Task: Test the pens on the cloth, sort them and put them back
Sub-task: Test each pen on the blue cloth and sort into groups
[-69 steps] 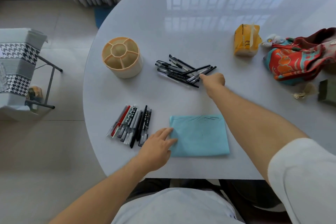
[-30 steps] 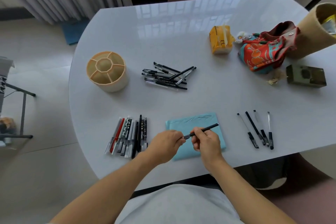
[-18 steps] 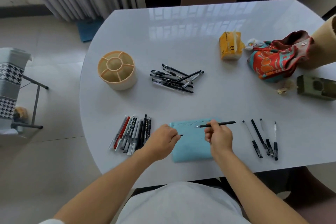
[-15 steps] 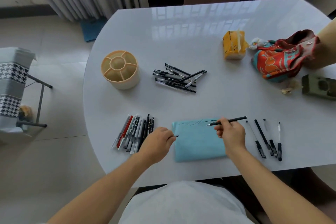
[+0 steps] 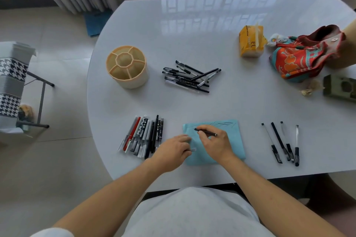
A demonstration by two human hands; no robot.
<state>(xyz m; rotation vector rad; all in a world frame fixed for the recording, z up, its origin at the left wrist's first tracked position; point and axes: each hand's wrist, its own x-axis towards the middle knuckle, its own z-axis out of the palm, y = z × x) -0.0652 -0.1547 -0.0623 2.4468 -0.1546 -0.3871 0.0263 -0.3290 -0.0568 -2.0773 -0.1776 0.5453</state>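
Right hand (image 5: 215, 140): black pen (image 5: 205, 132) gripped, tip on blue cloth (image 5: 231, 140).
Left hand (image 5: 172, 150): apparently pinching its cap (image 5: 193, 150).
Remaining: untested pile (image 5: 189, 77) beyond hands; pen holder (image 5: 127, 67) unfilled.

Glossy white table (image 5: 231, 31); matt blue cloth (image 5: 235, 140).

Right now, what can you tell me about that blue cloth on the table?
The blue cloth is a light blue rectangle, soft-looking, lying flat near the table's front edge. Thin dark pen strokes mark its far edge. The right hand rests on it, holding a black pen over it. The left hand covers its left edge, gripping a small pen cap.
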